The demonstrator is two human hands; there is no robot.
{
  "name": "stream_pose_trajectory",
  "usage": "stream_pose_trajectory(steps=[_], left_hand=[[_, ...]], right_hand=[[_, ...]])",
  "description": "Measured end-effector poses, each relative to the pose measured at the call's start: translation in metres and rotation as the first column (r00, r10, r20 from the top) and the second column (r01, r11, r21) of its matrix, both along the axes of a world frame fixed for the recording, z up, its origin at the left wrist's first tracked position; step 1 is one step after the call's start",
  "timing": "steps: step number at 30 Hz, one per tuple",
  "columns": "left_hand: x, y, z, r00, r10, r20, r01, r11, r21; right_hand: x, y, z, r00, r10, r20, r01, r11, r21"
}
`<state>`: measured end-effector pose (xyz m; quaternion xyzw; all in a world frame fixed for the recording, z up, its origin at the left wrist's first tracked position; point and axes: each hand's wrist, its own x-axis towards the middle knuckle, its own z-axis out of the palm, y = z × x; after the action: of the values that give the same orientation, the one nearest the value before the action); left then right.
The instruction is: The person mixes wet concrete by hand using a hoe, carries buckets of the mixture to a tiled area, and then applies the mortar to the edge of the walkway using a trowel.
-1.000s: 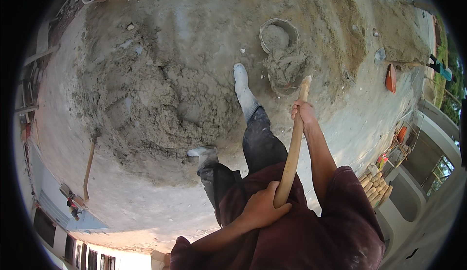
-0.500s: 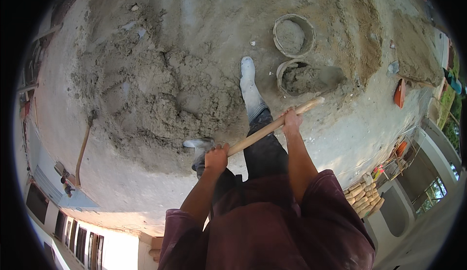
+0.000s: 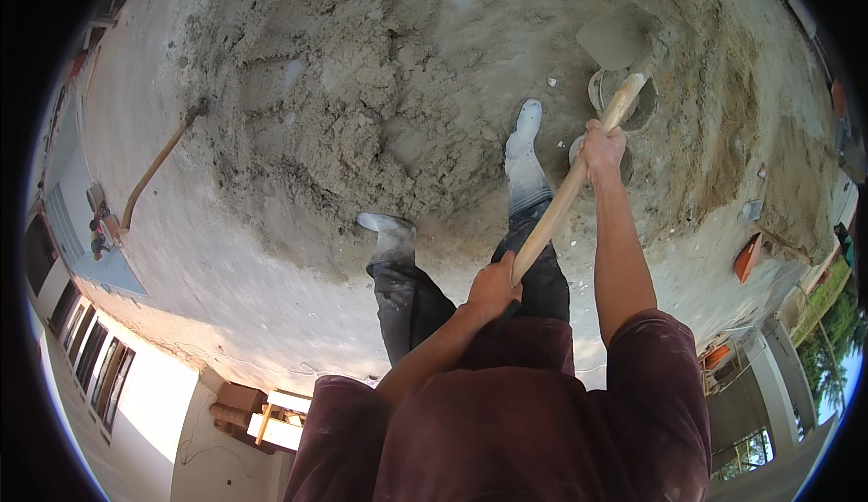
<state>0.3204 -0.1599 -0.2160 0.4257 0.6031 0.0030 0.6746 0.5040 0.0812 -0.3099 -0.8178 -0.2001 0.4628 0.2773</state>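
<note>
My right hand [image 3: 604,149] is closed around the upper part of a pale wooden shovel handle [image 3: 565,202], and my left hand [image 3: 497,280] grips its near end. The mud-coated shovel blade [image 3: 613,36] is raised over the far bucket [image 3: 646,111], with no clear load on it. A second bucket is mostly hidden behind the handle and my right hand. A wide heap of wet grey mortar [image 3: 380,95] spreads in front of my pale, muddy boots [image 3: 524,149], left of the buckets.
Another long-handled tool [image 3: 152,176] lies on the left of the concrete floor. An orange object [image 3: 747,258] and sandy material [image 3: 796,194] are at the right. A small figure of another person [image 3: 98,240] is far left; building walls [image 3: 145,412] ring the lower edges.
The shovel has swung up and away from the nearer bucket, where its blade carried mortar, to above the farther one. The view has turned, shifting the heap and buckets rightward.
</note>
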Motion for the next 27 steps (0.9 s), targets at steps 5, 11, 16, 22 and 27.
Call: stream_pose_trajectory(steps=[5,11,16,22,27], left_hand=[[-0.045,-0.031,-0.007,0.973,0.200,-0.116,-0.213,0.971,-0.106],[-0.183,-0.046,0.071,0.936,0.294,-0.196,-0.352,0.827,-0.439],[-0.174,-0.041,0.123,0.868,0.493,-0.055,-0.478,0.802,-0.360],[-0.122,-0.004,0.173,0.877,0.441,0.190,-0.324,0.836,-0.442],[-0.073,0.015,0.191,0.946,0.178,0.272,-0.088,0.946,-0.311]], right_hand=[[-0.108,-0.027,-0.080,0.931,0.356,0.080,-0.302,0.875,-0.378],[-0.220,-0.182,-0.141,0.975,0.128,-0.179,-0.213,0.749,-0.627],[-0.199,-0.195,-0.096,0.930,-0.079,-0.358,-0.209,0.688,-0.695],[-0.123,-0.173,-0.046,0.782,-0.332,-0.527,-0.145,0.725,-0.673],[-0.070,-0.155,-0.014,0.659,-0.405,-0.634,-0.059,0.812,-0.581]])
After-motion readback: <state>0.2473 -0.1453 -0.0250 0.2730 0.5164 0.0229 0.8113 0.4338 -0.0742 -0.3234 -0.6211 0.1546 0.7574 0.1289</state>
